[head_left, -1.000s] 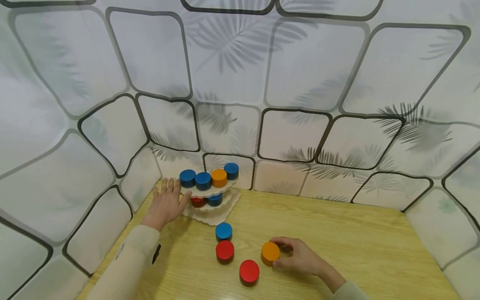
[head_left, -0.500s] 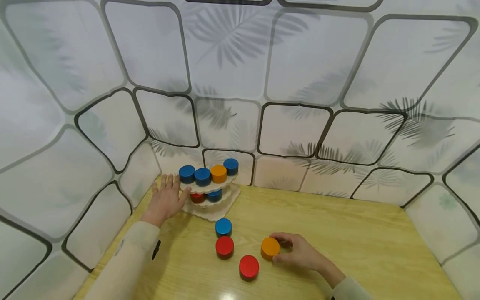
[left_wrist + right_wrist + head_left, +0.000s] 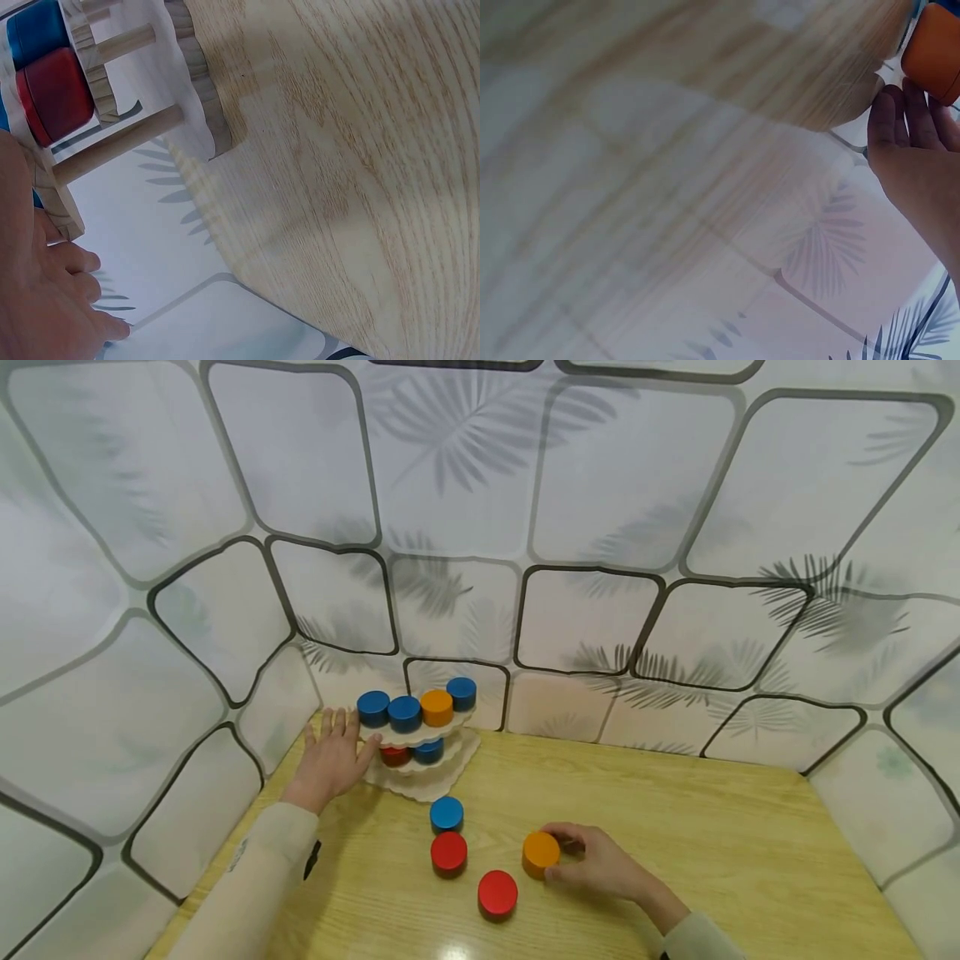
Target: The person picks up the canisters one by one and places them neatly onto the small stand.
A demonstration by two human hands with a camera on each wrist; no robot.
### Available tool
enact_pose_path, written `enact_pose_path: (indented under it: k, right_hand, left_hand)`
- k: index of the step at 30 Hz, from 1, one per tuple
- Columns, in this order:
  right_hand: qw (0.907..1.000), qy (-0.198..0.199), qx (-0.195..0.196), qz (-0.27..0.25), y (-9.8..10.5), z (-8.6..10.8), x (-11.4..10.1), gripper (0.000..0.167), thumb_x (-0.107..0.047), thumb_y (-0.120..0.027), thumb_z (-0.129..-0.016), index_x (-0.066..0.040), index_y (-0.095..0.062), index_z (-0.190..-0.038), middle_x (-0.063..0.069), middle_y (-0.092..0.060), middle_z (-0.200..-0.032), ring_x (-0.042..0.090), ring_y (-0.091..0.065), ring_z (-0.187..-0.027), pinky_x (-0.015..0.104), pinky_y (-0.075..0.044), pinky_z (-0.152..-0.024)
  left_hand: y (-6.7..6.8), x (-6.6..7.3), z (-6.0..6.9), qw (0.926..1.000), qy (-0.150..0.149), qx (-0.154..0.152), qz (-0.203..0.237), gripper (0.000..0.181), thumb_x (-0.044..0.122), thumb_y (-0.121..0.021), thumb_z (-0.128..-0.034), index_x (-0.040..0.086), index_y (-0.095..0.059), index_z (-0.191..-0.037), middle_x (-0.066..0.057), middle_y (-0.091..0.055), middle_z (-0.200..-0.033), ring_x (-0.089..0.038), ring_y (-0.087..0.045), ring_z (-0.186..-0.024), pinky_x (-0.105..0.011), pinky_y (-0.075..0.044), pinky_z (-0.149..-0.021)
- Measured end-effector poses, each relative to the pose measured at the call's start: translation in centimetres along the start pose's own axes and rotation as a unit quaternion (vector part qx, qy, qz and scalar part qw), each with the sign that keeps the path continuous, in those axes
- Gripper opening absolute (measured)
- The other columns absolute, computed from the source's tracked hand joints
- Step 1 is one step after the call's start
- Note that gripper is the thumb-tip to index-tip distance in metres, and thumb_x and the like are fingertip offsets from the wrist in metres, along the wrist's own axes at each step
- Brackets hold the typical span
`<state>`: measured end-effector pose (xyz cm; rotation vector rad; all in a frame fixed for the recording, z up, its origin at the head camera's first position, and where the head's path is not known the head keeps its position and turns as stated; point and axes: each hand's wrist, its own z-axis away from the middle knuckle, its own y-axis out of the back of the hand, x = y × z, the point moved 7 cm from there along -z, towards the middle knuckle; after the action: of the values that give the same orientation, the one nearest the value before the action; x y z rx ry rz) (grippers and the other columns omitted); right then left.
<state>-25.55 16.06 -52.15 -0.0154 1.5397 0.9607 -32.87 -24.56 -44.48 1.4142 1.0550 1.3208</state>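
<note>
In the head view, my left hand (image 3: 327, 767) has its fingers extended at the left edge of a tiered wooden stand (image 3: 420, 785), thumb toward the front. The stand's top tier holds several cylinders, blue (image 3: 405, 714) and orange (image 3: 437, 707); a red one (image 3: 395, 756) and a blue one (image 3: 429, 751) sit lower. My right hand (image 3: 600, 862) pinches an orange cylinder (image 3: 541, 854) from its right side, low at the table. In the left wrist view, the left hand (image 3: 45, 300) is beside the stand's edge. The right wrist view shows the orange cylinder (image 3: 931, 52) at the right fingertips.
A blue cylinder (image 3: 447, 815) and a red cylinder (image 3: 448, 853) are close together in front of the stand, with another red cylinder (image 3: 497, 894) nearer me. Patterned wall covering (image 3: 592, 627) borders the wooden table (image 3: 712, 827) at the back and sides.
The head view has tilted slightly. The orange cylinder and right fingertips have moved barely away from me; my left hand keeps its place by the stand.
</note>
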Motion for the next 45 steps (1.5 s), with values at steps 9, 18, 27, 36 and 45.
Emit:
enact_pose_path:
  k: [9,18,27,36,45]
  right_hand:
    - [0.9984,0.014,0.026,-0.048,0.8,-1.0,-0.5,0.056,-0.024,-0.081,-0.095,-0.002,-0.062,-0.143,0.013,-0.071,-0.135,0.017,-0.068,-0.116,0.024,-0.057,-0.096]
    - [0.9968,0.005,0.054,-0.058,1.2,-2.6,-0.9,0.057,-0.023,-0.081,-0.094,-0.002,-0.062,-0.143,0.015,-0.071,-0.134,0.024,-0.069,-0.113,0.021,-0.056,-0.092]
    - [0.9964,0.021,0.073,-0.038,1.5,-4.2,-1.9,0.056,-0.024,-0.081,-0.094,-0.004,-0.063,-0.143,0.012,-0.072,-0.132,0.019,-0.069,-0.11,0.022,-0.056,-0.092]
    - [0.9953,0.033,0.085,-0.034,1.4,-5.8,-3.1,0.053,-0.022,-0.08,-0.094,-0.006,-0.064,-0.142,0.012,-0.072,-0.131,0.02,-0.071,-0.109,0.025,-0.058,-0.091]
    - [0.9933,0.032,0.105,-0.036,1.3,-7.8,-4.2,0.054,-0.021,-0.08,-0.094,-0.003,-0.063,-0.143,0.014,-0.071,-0.133,0.024,-0.07,-0.112,0.023,-0.057,-0.09]
  left_hand:
    - [0.1,0.0,0.0,1.0,0.0,0.001,0.001,0.082,0.056,-0.028,-0.1134,-0.007,-0.019,-0.165,-0.035,-0.017,-0.17,-0.057,-0.006,-0.159,-0.078,-0.007,-0.123]
    - [0.2,0.0,0.0,1.0,0.001,0.001,0.0,0.082,0.055,-0.029,-0.1134,-0.007,-0.02,-0.165,-0.036,-0.018,-0.17,-0.057,-0.008,-0.159,-0.078,-0.008,-0.123]
    - [0.2,0.1,0.0,1.0,0.005,0.004,0.0,0.081,0.055,-0.029,-0.1135,-0.007,-0.021,-0.165,-0.036,-0.021,-0.169,-0.057,-0.009,-0.159,-0.079,-0.007,-0.122]
    - [0.2,0.0,-0.1,1.0,0.007,0.002,-0.001,0.08,0.054,-0.031,-0.1135,-0.007,-0.02,-0.165,-0.036,-0.019,-0.169,-0.057,-0.01,-0.159,-0.079,-0.008,-0.123]
    - [0.0,-0.1,-0.2,1.0,0.008,-0.002,0.0,0.081,0.055,-0.029,-0.1133,-0.007,-0.02,-0.165,-0.036,-0.018,-0.17,-0.057,-0.008,-0.159,-0.079,-0.008,-0.123]
